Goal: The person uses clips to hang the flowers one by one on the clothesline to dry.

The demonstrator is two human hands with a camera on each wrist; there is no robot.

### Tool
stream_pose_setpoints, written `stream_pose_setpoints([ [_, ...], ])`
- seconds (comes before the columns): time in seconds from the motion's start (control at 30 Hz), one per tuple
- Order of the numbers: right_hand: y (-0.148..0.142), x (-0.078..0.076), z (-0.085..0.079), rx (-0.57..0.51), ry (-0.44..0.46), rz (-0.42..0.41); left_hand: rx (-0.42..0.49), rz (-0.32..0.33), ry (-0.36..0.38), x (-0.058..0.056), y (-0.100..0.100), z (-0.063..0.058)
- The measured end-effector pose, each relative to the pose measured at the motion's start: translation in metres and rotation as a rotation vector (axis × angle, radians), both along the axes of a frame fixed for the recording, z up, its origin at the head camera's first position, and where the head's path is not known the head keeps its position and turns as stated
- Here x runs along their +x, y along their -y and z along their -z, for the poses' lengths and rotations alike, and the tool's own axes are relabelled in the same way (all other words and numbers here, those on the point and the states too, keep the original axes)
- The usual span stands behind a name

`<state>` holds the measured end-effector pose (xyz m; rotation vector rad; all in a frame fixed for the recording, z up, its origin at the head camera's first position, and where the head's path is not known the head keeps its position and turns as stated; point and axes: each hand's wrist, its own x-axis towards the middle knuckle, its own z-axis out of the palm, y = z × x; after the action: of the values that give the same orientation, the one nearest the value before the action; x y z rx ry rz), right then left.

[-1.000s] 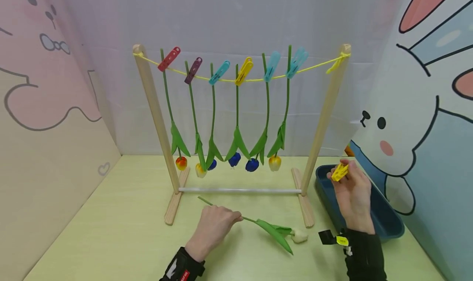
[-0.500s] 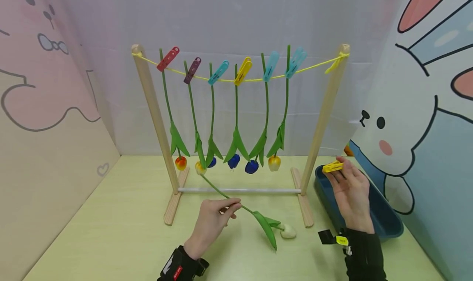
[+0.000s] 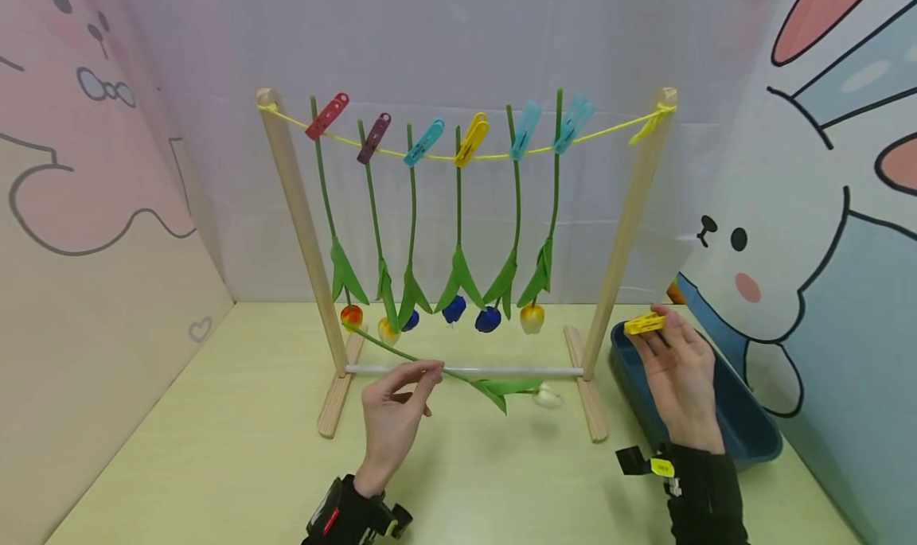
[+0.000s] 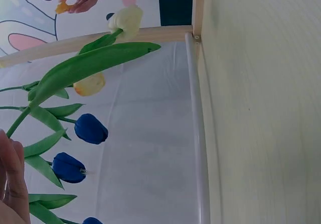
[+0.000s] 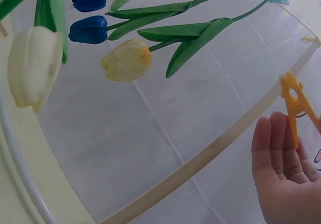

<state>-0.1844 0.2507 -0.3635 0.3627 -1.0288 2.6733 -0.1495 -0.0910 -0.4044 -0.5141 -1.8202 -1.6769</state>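
Observation:
My left hand [image 3: 397, 418] pinches the green stem of a white tulip [image 3: 548, 395], which lies nearly level above the table with its bloom to the right. In the left wrist view the white bloom [image 4: 126, 22] and a long leaf stretch away from the fingers. A yellow clothespin [image 3: 644, 324] is pinched by my right hand [image 3: 680, 374], palm up over the blue bin's near side. The right wrist view shows the clothespin [image 5: 296, 101] between thumb and fingers. Behind the left hand, several tulips hang upside down, clipped to a yellow string [image 3: 494, 157].
A wooden rack [image 3: 304, 235] carries the string between two posts, with a white bar [image 3: 501, 370] low across it. The clips are red, purple, blue and yellow. A dark blue bin [image 3: 745, 426] stands at the right. Cartoon-printed panels flank the table [image 3: 215, 434].
My left hand has raised the white tulip off the table and shifted slightly left, its stem end swinging up and left. In my right hand the yellow clothespin has turned sideways.

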Motion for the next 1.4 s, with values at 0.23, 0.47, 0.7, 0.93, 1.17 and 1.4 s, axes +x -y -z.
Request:
stream_pose_setpoints([
  [0.23, 0.001, 0.001, -0.001, -0.043, 0.058, 0.074, 0.102, 0.023, -0.017, 0.002, -0.003, -0.002],
  [0.47, 0.002, -0.002, -0.002, -0.114, 0.045, 0.080, 0.102, 0.008, -0.019, 0.003, -0.005, -0.007],
  [0.7, 0.003, -0.001, -0.005, -0.188, 0.031, 0.075, 0.098, 0.062, -0.024, 0.004, -0.008, -0.013],
  [0.93, 0.007, -0.002, -0.014, -0.199, 0.054, 0.141, 0.064, 0.135, -0.060, -0.004, -0.020, -0.018],
  [1.17, 0.007, -0.005, -0.033, -0.216, 0.047, 0.179, 0.003, 0.208, -0.057, -0.009, -0.036, -0.029],
  [1.4, 0.006, -0.013, -0.052, -0.112, 0.037, 0.224, -0.034, 0.256, -0.026, -0.014, -0.052, -0.039],
])
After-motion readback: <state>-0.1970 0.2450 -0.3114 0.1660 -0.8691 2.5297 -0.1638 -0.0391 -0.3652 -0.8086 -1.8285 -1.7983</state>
